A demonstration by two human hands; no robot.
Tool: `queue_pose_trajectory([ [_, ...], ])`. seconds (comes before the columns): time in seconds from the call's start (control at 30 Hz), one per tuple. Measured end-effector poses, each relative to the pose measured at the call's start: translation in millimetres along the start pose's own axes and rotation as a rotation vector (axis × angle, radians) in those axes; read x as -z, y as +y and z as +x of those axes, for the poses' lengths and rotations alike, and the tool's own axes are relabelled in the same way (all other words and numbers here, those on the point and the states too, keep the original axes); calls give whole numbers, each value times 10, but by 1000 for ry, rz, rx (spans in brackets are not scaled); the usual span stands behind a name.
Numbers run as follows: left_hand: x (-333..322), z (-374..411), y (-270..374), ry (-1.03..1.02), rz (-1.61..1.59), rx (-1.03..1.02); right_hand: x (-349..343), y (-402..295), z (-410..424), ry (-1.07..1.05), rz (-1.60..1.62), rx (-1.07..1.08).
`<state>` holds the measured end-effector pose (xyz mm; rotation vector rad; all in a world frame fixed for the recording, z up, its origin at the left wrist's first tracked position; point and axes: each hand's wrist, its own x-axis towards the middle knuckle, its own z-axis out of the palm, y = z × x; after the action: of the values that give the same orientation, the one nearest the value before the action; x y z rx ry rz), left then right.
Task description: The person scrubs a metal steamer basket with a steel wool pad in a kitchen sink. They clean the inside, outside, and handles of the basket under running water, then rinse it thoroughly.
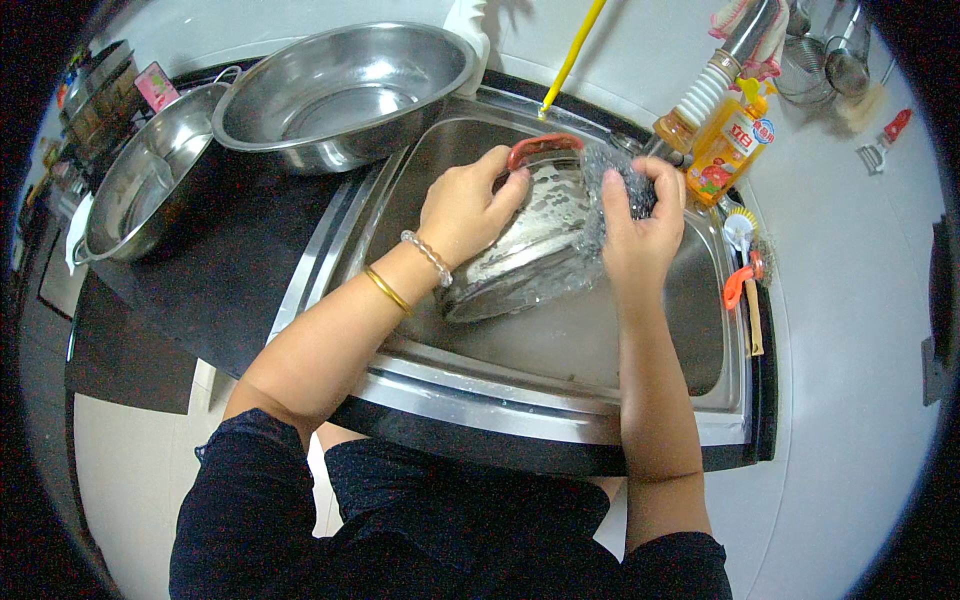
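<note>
A metal pot or pan [517, 247] with wet, whitish patches on its surface rests tilted in the stainless steel sink [555, 360]. My left hand [469, 202], with a bead bracelet and a gold bangle at the wrist, grips its red handle [546, 144] between thumb and fingers. In my right hand [645, 217] is a crumpled, shiny grey scrubbing mesh [611, 187], which touches the pot's right side. The far side of the pot is hidden from view.
A large steel basin [345, 90] overlaps the sink's left rim, beside a two-handled steel pan [150, 180] on the black counter [225, 262]. A yellow rod [574, 56] stands behind the sink. Right of it are a dish soap bottle [727, 150], a round brush [741, 225] and an orange-handled scrubber [739, 285].
</note>
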<state>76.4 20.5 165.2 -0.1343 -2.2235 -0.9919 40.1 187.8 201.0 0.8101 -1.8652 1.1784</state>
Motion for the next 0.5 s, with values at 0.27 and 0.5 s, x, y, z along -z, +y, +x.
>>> queue_pose_trajectory([
  [0.27,-30,-77,6,21,-57,33,-273,-204,134,-288,-222,187],
  [0.5,-27,-55,-17,23,21,56,-355,-333,77,-287,-198,194],
])
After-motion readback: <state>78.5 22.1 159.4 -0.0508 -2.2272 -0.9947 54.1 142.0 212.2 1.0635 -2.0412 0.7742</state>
